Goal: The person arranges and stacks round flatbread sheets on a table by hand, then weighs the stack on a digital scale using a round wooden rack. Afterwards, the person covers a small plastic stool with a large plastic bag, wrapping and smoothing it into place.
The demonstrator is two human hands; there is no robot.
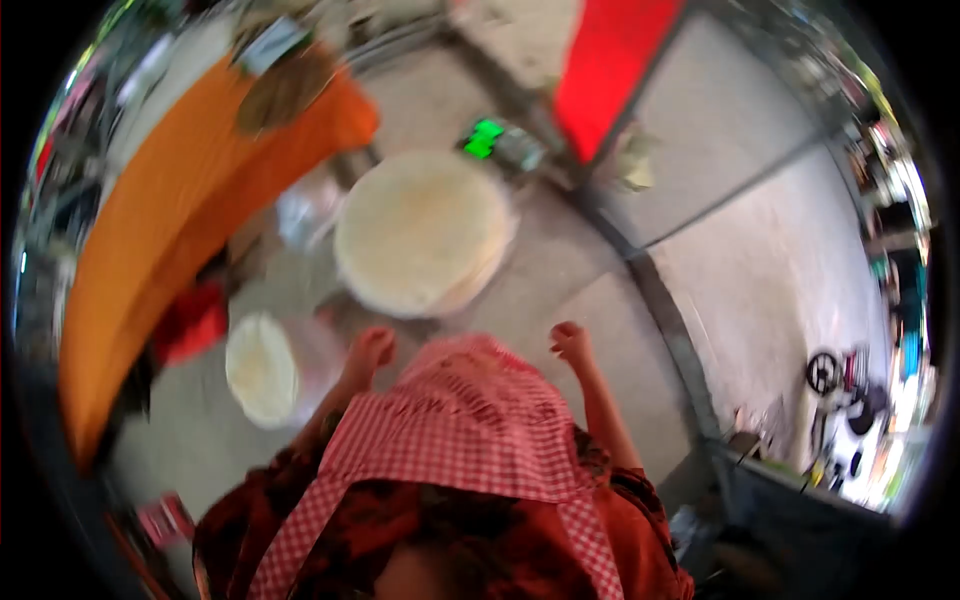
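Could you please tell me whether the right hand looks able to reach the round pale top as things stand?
Probably yes: only floor shows between the right hand and the round pale top, with nothing visibly blocking, though blur leaves the exact reach uncertain.

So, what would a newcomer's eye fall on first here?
Most likely the long orange cloth sweeping down the left side, then the bright red panel at the top, right of centre. Near the middle is a large pale disc, and below it a red-and-white checked apron.
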